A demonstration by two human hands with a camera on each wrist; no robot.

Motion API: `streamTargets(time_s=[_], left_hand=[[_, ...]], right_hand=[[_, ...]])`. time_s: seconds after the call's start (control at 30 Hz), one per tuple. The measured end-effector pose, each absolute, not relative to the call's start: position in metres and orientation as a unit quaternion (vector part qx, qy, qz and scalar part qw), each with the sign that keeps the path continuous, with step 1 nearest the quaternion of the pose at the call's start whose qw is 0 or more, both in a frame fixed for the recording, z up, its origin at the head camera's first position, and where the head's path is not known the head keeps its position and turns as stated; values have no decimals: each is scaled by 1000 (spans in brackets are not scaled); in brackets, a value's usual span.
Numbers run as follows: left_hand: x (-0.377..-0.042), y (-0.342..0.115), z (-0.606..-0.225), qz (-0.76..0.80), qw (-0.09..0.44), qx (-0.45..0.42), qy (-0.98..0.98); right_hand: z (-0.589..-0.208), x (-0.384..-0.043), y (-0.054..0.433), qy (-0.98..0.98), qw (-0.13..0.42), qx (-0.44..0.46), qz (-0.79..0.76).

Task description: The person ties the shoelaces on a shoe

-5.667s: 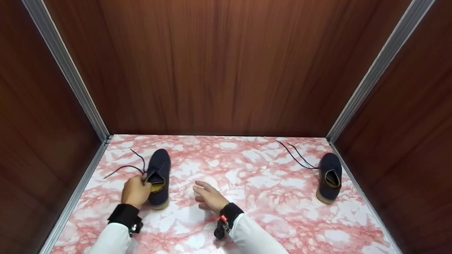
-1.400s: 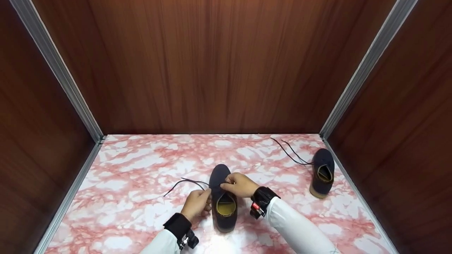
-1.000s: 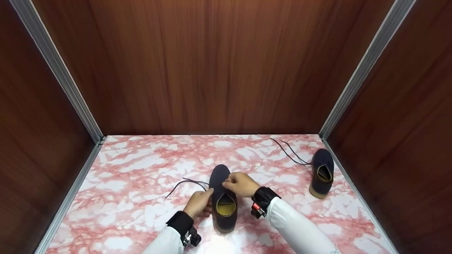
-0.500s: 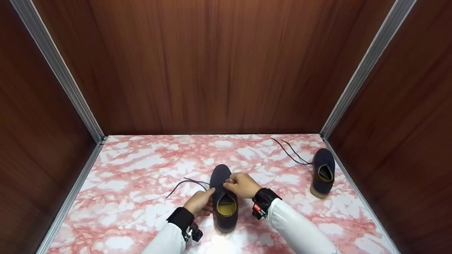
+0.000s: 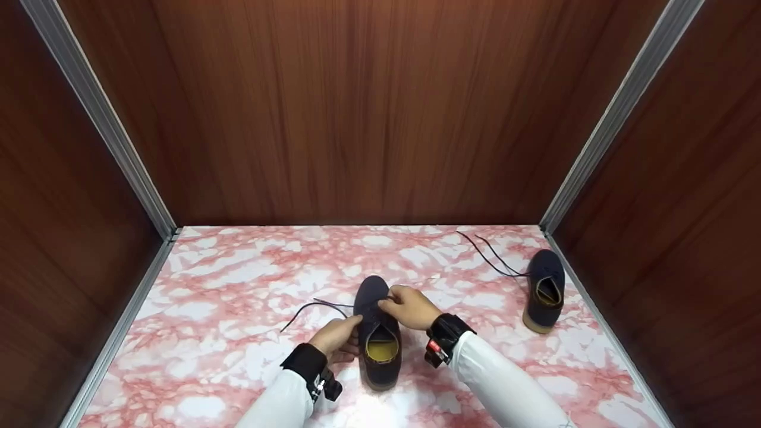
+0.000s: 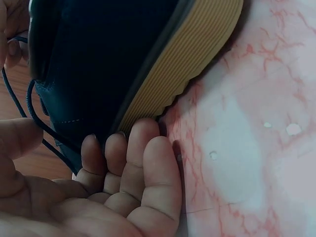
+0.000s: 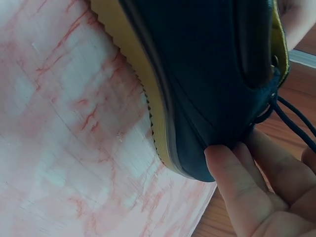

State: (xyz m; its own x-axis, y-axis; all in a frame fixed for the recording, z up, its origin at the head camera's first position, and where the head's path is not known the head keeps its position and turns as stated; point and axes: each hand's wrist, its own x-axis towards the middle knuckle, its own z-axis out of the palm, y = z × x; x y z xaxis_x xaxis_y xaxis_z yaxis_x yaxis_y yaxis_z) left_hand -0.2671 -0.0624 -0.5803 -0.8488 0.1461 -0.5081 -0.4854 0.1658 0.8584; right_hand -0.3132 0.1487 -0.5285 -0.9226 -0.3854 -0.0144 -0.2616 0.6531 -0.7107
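A dark navy lace-up shoe point(image 5: 371, 290) with a yellow lining and tan ribbed sole point(image 6: 182, 54) stands in the middle, toe pointing away. My left hand point(image 5: 335, 339) holds its left side, thumb up by the lacing, fingertips against the upper and sole edge in the left wrist view. Over the right of the lacing, my right hand point(image 5: 414, 308) pinches a dark shoelace point(image 7: 296, 116) between thumb and index finger; its other fingers point(image 7: 232, 173) rest against the shoe's front side. Loose lace ends trail to the left on the surface.
A matching shoe point(image 5: 544, 312) stands at the far right by the side wall, its laces point(image 5: 492, 261) stretched out to the left. Brown wood-grain panels point(image 5: 357, 119) with metal corner strips enclose the red-and-white marbled surface point(image 5: 238, 285) at the back and sides.
The shoe has come from the left to the middle, and my right hand has joined at its lacing. Lately the right hand has shifted slightly forward over the lacing; the left stays nearly still.
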Motion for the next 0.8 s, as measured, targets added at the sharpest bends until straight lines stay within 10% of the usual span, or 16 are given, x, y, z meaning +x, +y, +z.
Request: streamTargets(time_s=[0.8], left_hand=[[-269, -61, -581, 637, 244, -117, 722]], right_hand=[[-536, -315, 160, 734, 170, -28, -657]])
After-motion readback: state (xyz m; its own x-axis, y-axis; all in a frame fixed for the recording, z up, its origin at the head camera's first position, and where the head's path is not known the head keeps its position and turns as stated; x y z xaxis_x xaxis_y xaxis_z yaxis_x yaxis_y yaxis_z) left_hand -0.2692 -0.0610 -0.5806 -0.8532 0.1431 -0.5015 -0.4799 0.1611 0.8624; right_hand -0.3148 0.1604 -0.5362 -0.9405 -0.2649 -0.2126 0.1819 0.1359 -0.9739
